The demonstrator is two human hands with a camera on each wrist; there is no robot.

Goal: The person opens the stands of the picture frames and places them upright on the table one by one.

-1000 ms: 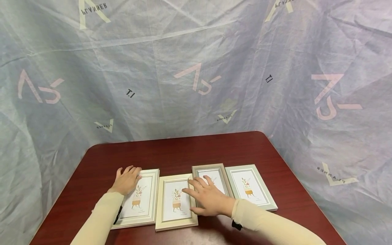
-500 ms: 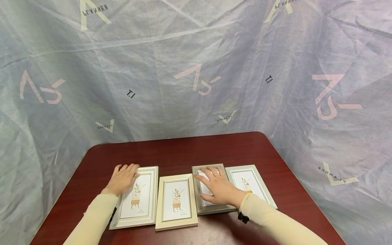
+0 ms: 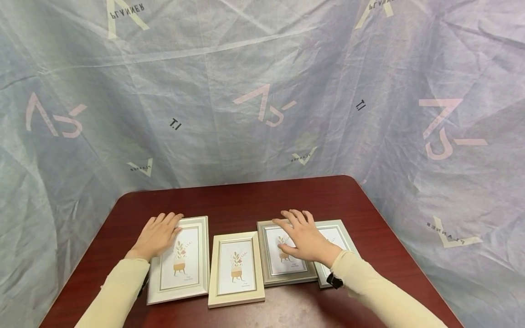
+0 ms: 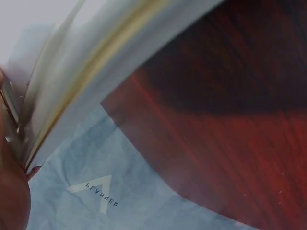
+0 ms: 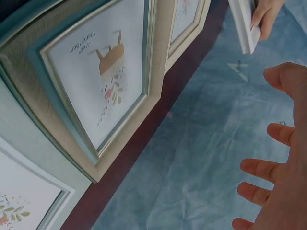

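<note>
My left hand [image 3: 157, 237] grips the upper left edge of a white picture frame [image 3: 203, 259], whose far end is tilted up off the table. In the left wrist view, the side of this white frame [image 4: 91, 76] fills the upper left corner. My right hand [image 3: 307, 243] hovers over a taupe picture frame [image 3: 287, 279] with fingers spread, holding nothing. It partly covers that frame and a pale green picture frame [image 3: 348, 234]. Between the white and taupe frames lies a cream picture frame [image 3: 215, 278]. Each frame shows a print of a potted plant.
The dark red table [image 3: 238, 200] extends behind and in front of the row of frames. A grey printed cloth [image 3: 197, 136] hangs around its far side and flanks.
My left hand has raised the white frame's far end and shifted it slightly left. My right hand has moved from between the cream and taupe frames rightward and away from me, over the taupe one.
</note>
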